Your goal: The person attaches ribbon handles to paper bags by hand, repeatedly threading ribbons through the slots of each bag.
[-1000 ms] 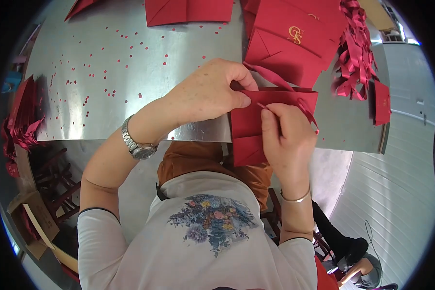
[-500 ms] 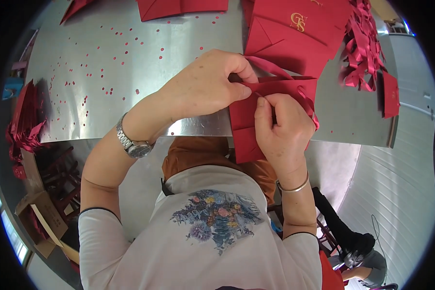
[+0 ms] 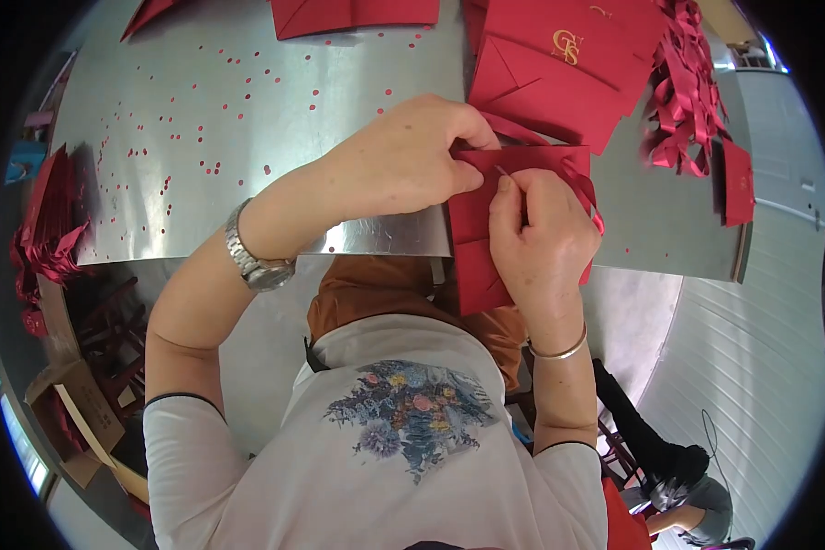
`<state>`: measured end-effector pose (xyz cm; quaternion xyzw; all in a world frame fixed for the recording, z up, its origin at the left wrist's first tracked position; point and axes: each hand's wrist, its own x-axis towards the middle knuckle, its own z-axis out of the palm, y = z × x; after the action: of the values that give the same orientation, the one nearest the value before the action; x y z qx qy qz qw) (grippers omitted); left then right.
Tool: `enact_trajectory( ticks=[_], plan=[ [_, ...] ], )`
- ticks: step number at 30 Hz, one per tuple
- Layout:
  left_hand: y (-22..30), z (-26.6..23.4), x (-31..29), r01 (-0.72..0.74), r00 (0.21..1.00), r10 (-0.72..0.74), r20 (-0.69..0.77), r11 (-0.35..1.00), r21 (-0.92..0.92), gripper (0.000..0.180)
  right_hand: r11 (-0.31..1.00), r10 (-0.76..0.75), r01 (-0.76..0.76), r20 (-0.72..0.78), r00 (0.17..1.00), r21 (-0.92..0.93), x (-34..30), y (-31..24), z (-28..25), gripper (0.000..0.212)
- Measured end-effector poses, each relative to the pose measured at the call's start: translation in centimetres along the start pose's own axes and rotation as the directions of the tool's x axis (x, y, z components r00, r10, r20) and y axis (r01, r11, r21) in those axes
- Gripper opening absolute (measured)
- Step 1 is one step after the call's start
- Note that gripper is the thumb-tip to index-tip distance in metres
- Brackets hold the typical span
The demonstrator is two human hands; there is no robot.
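A red paper gift bag [image 3: 484, 271] lies at the table's near edge, its lower part hanging over my lap. My left hand [image 3: 412, 156] closes on the bag's upper rim, the thumb on the near face and the fingers curled behind. My right hand [image 3: 543, 229] is closed in a pinch in front of the same face. A small thin tip sticks out above its thumb; its kind is too small to make out. One red ribbon handle [image 3: 513, 128] runs behind the rim, and another loop [image 3: 585, 188] hangs beside my right knuckles.
More red paper bags [image 3: 555, 78] lie flat just beyond. A heap of red ribbons [image 3: 683, 101] sits to the right, with bags and ribbons [image 3: 50, 215] at the left edge. Small red paper dots [image 3: 209, 168] dot the metal table [image 3: 339, 240]. Another person [image 3: 697, 504] is at lower right.
Both hands and the bag have shifted slightly right. The thin tip at my right fingers now stands out more above the thumb.
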<state>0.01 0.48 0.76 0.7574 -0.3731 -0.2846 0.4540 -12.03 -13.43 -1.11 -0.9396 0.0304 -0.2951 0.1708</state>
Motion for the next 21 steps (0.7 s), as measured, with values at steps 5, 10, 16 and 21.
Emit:
enact_trajectory(
  ticks=[5,10,16,21],
  plan=[
    [1.1,-0.4,0.5,0.099,0.989,-0.108,0.103,0.991,0.094,0.026,0.994,0.057,-0.056,-0.011,0.998,0.09,-0.2,0.4,0.0,0.012],
    [1.1,-0.5,0.4,0.059,0.989,-0.077,0.126,0.989,0.138,0.022,0.958,0.145,-0.137,-0.012,0.989,0.251,-0.3,0.6,-0.2,0.008],
    [1.4,-0.6,0.0,0.159,0.978,-0.151,0.141,0.986,-0.043,0.018,0.934,0.189,-0.169,-0.034,0.981,0.314,0.0,1.0,-0.1,0.008],
    [1.5,-0.4,-0.1,0.273,0.958,-0.254,0.135,0.95,-0.151,0.016,0.897,0.139,-0.137,0.026,0.99,0.419,-0.1,1.3,-0.6,0.009]
  ],
)
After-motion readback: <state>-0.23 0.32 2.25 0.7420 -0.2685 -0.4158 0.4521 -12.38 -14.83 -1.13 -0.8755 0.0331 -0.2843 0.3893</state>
